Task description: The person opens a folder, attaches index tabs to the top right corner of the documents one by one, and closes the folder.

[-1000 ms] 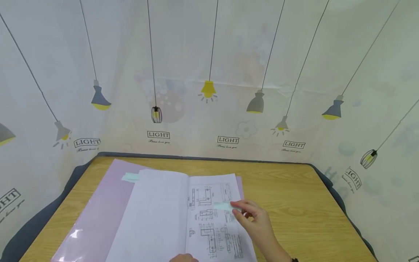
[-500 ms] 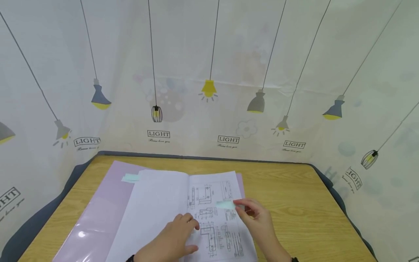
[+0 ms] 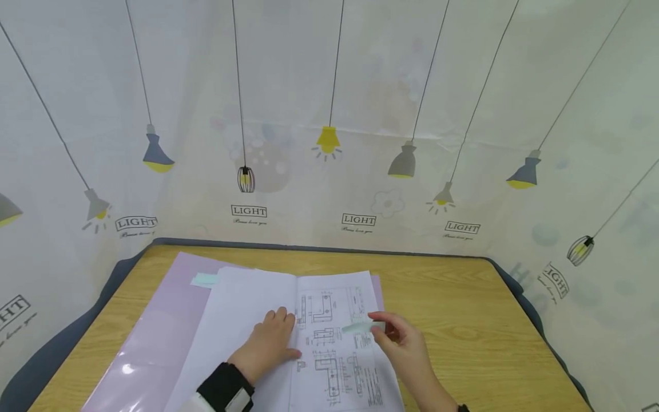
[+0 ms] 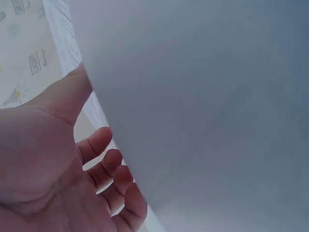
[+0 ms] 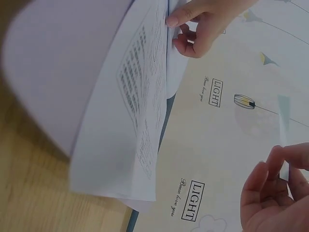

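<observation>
A stack of white sheets lies spread like a book, with a blank left page (image 3: 231,332) and a right page (image 3: 334,377) printed with technical drawings. My left hand (image 3: 268,343) rests on the left page beside the fold, fingers bent loosely and thumb reaching toward the drawings. In the left wrist view a large blank sheet (image 4: 203,106) hides its fingertips in part. Over the right page, my right hand (image 3: 407,343) pinches a pale green sticky strip (image 3: 355,328) between thumb and fingers. The right wrist view shows this strip (image 5: 284,113) standing out from the fingertips.
Beneath the sheets is a glossy lilac folder (image 3: 139,343). Another pale green strip (image 3: 205,280) sticks out from the left page's upper edge. The wooden table (image 3: 463,320) is bordered by a dark edge and a curtain (image 3: 309,86) printed with lamps.
My left hand has come up from the bottom edge, moved across the pages and settled on the left page by the fold. The strip in my right hand has tilted; that hand barely moved.
</observation>
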`<state>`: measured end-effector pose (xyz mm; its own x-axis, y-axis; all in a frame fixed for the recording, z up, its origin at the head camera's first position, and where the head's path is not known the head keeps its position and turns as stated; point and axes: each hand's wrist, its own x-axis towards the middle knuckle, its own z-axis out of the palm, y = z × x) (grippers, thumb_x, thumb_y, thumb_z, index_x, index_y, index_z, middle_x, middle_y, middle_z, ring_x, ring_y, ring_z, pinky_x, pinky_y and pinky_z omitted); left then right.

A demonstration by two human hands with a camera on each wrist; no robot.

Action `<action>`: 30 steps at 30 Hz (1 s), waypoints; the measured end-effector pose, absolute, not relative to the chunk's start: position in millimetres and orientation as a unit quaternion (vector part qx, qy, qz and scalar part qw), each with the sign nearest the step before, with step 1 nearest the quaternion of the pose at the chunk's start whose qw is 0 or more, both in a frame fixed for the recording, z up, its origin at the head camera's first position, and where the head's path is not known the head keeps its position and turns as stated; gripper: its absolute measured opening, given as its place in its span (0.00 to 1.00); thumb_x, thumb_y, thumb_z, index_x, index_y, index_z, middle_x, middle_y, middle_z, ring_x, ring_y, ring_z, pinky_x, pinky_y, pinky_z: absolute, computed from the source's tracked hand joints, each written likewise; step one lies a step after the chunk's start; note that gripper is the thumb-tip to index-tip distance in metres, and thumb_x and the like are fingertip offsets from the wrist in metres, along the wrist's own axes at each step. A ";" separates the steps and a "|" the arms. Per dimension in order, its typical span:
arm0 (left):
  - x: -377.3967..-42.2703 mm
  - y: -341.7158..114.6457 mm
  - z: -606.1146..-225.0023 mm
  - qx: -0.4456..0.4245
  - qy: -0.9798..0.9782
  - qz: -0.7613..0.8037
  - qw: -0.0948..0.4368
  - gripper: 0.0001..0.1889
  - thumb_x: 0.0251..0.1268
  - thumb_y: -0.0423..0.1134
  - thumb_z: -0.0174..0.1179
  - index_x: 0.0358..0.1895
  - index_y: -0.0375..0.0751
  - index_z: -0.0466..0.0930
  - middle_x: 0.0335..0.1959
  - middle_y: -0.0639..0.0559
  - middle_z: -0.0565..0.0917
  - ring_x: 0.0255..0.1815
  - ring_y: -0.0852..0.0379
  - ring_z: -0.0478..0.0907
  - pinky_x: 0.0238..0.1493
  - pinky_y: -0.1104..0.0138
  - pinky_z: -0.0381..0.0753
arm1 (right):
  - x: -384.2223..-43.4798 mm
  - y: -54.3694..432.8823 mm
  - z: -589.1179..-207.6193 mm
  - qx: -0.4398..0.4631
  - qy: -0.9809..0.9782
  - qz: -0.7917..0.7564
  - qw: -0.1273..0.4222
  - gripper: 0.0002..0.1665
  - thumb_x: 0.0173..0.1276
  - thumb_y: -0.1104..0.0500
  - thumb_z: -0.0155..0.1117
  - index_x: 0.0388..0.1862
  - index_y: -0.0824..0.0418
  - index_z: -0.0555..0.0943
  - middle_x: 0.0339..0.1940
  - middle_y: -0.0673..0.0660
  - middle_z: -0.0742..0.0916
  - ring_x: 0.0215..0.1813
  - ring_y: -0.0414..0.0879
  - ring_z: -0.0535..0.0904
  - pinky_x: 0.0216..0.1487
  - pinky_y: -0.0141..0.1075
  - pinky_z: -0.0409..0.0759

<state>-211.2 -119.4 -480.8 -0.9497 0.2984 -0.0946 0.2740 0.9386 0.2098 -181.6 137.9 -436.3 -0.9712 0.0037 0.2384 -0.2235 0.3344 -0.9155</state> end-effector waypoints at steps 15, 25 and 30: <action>-219.6 -121.2 -492.1 0.121 0.981 0.121 0.092 0.35 0.41 0.57 0.72 0.50 0.38 0.72 0.40 0.49 0.69 0.39 0.53 0.64 0.39 0.60 0.74 | -245.6 147.2 -464.4 0.000 -0.840 0.542 0.011 0.04 0.64 0.63 0.63 0.38 0.61 0.79 0.33 0.58 0.83 0.31 0.43 0.77 0.33 0.31 0.76; -220.9 -119.0 -490.7 0.111 0.979 0.140 0.103 0.31 0.41 0.55 0.73 0.44 0.41 0.72 0.39 0.49 0.68 0.38 0.53 0.64 0.39 0.60 0.72 | -308.4 153.4 -482.2 -0.073 -0.800 0.592 -0.067 0.15 0.69 0.62 0.55 0.53 0.65 0.78 0.46 0.62 0.81 0.39 0.45 0.79 0.44 0.37 0.80; -220.1 -119.8 -489.4 0.109 0.979 0.139 0.103 0.30 0.40 0.55 0.73 0.43 0.41 0.71 0.38 0.49 0.68 0.38 0.53 0.63 0.39 0.61 0.71 | -326.0 151.4 -487.3 -0.102 -0.783 0.605 -0.103 0.17 0.66 0.58 0.62 0.51 0.65 0.79 0.41 0.58 0.83 0.38 0.45 0.79 0.41 0.35 0.79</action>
